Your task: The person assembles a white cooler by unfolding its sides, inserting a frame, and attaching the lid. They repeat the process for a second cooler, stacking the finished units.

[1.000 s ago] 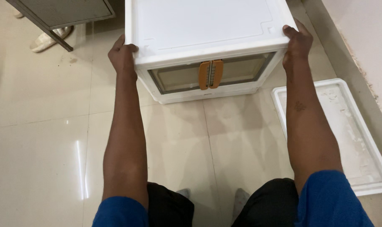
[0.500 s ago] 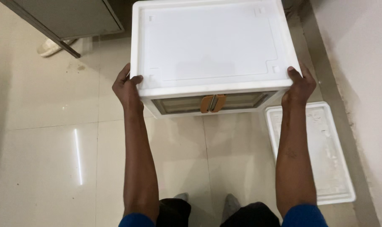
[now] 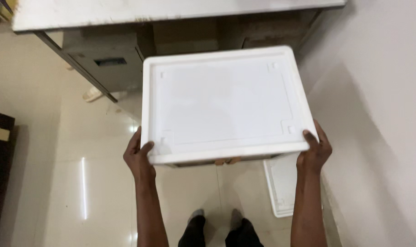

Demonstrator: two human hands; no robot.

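I hold the white storage box (image 3: pixel 224 103) up in the air in front of me, its flat top facing me. My left hand (image 3: pixel 138 158) is clamped on its near left corner, my right hand (image 3: pixel 314 150) on the near right. A white lid (image 3: pixel 281 190) lies on the tiled floor (image 3: pixel 80 183) below, by the wall (image 3: pixel 377 114). A grey tabletop (image 3: pixel 148 11) stands beyond the box.

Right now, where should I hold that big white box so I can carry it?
Hold the white box by its two short sides, near the front corners, one hand per side. The left hand and right hand do that here, thumbs over the top rim. It looks too wide and flat-topped for a one-hand grip.
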